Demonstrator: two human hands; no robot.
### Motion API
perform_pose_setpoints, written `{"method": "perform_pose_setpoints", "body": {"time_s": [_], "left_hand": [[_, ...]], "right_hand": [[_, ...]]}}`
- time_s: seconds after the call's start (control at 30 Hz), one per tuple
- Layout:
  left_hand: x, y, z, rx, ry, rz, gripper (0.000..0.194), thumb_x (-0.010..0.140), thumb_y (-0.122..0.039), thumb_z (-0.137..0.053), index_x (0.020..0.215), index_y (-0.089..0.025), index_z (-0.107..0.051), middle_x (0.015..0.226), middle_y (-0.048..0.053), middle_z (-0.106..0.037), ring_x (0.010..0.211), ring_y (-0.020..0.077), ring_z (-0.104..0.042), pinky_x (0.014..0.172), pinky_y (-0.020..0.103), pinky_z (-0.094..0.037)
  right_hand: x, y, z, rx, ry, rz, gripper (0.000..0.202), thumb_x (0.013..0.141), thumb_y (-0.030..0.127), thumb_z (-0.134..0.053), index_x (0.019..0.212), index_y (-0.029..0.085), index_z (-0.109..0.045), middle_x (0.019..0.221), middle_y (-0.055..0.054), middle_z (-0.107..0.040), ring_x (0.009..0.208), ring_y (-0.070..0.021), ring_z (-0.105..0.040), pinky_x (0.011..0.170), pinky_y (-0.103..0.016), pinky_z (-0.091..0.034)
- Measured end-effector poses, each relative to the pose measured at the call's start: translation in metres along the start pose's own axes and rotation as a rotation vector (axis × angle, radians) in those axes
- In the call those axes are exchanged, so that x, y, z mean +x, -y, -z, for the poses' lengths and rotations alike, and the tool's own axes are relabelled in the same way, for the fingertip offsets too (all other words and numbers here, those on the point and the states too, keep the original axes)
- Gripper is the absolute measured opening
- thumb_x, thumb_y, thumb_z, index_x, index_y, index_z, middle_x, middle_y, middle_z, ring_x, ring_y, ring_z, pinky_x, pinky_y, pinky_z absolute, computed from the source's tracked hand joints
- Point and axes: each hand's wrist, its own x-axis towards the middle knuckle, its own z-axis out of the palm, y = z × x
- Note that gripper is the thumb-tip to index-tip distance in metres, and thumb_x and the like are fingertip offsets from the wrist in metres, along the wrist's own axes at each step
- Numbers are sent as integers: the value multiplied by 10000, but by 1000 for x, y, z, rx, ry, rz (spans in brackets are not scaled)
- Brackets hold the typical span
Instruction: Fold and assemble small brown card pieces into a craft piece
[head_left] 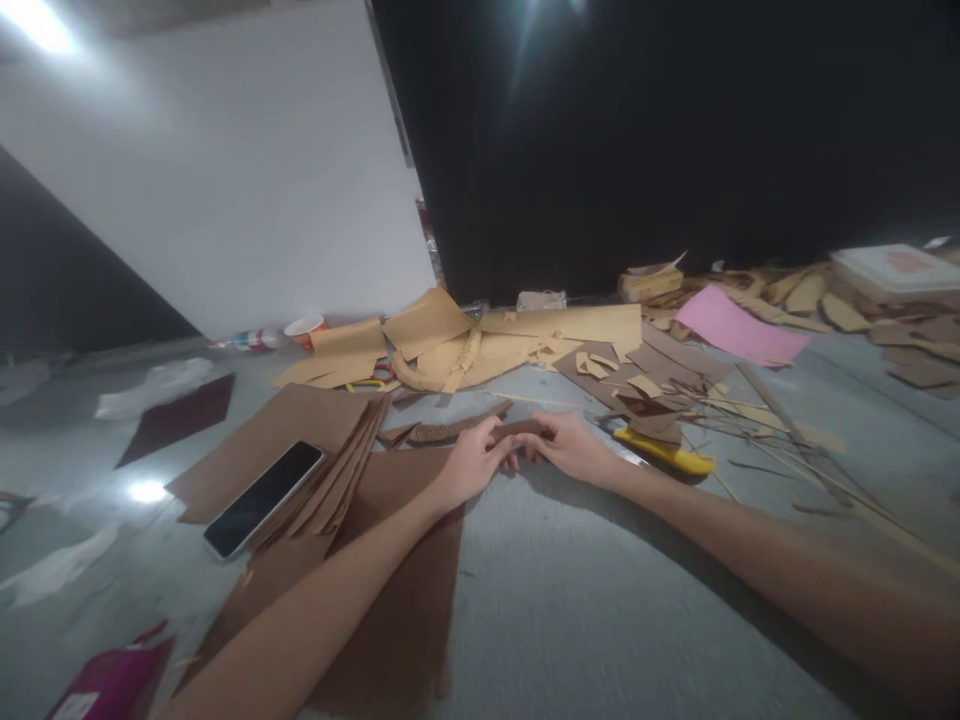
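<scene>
My left hand (477, 460) and my right hand (574, 447) meet near the middle of the view. Between them they pinch a short strip of brown cardboard (517, 428), one end in each hand. Some of the fingertips are hidden behind the strip. Just beyond my left hand lies a curved, textured brown piece (442, 431). Large brown sheets (405, 530) spread beneath my left forearm. To the right of my right hand rests a yellow-handled cutter (667, 453), partly under brown scraps.
A phone (264, 498) lies on stacked brown sheets (292, 420) at left. Tan sheets (562, 325), a paper cup (305, 331) and scissors (371, 380) sit farther back. Pink paper (739, 325), thin strips and a white box (896, 268) are at right. A purple packet (112, 682) is at lower left.
</scene>
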Motion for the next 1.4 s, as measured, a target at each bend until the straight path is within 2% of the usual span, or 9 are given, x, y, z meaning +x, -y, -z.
{"method": "perform_pose_setpoints", "body": {"time_s": [0.23,0.43,0.57,0.67,0.7,0.8,0.9,1.13,1.4], "left_hand": [[0,0,0,-1,-11,7,543,968,-745,-650,916,-213,-556,677,37,-728,600,185,-674,620,272,-491],[-2,-2,0,85,-23,2,412,1025,-612,-629,930,-213,-584,701,37,-743,649,210,-705,659,292,-512],[-3,-3,0,215,-156,-107,215,1052,-396,-607,1122,-214,-697,1101,100,-805,999,259,-764,868,349,-570],[-5,-3,-1,348,-244,-249,275,1056,-265,-554,1288,-224,-698,1320,120,-739,1250,271,-687,1060,407,-546],[-6,-3,-2,403,-216,-297,303,1066,-235,-521,1313,-222,-694,1344,121,-726,1294,268,-661,1111,428,-528],[-9,-4,-7,612,-24,-427,382,1081,-171,-448,1387,-208,-674,1426,111,-692,1378,264,-600,1229,482,-456],[-11,-5,-10,798,86,-472,412,1082,-171,-456,1448,-177,-645,1484,125,-663,1405,285,-579,1250,517,-444],[-11,-5,-10,909,102,-457,450,1088,-186,-447,1509,-178,-607,1489,130,-654,1364,299,-588,1214,542,-475],[-12,-5,-9,923,52,-408,419,1084,-149,-442,1452,-161,-643,1380,133,-679,1286,305,-567,1174,529,-496]], "right_hand": [[0,2,2,-64,24,44,414,1094,494,-471,781,253,-594,689,-8,-691,642,-176,-650,647,-295,-481],[3,-5,3,-322,-126,89,313,1071,401,-553,800,245,-567,722,-8,-659,677,-181,-583,641,-294,-399],[10,-19,12,-485,-73,63,221,1066,301,-582,870,220,-642,834,-59,-749,771,-207,-657,697,-307,-401],[12,-28,16,-586,-65,20,185,1060,306,-611,918,203,-670,867,-78,-770,792,-224,-685,728,-317,-417],[12,-29,16,-621,-73,11,180,1061,312,-617,933,199,-672,884,-82,-774,810,-230,-693,744,-320,-423],[11,-30,13,-703,-103,-25,142,1061,311,-635,997,190,-673,950,-90,-789,885,-248,-714,804,-333,-439],[10,-27,10,-749,-124,-65,147,1053,315,-656,1096,175,-667,996,-103,-798,938,-268,-727,857,-353,-449],[7,-22,10,-798,-135,-26,168,1064,276,-638,1183,167,-686,1112,-121,-802,1042,-279,-733,946,-386,-452],[7,-17,10,-786,-150,1,162,1064,280,-644,1148,176,-735,983,-91,-799,921,-249,-730,882,-357,-465]]}}
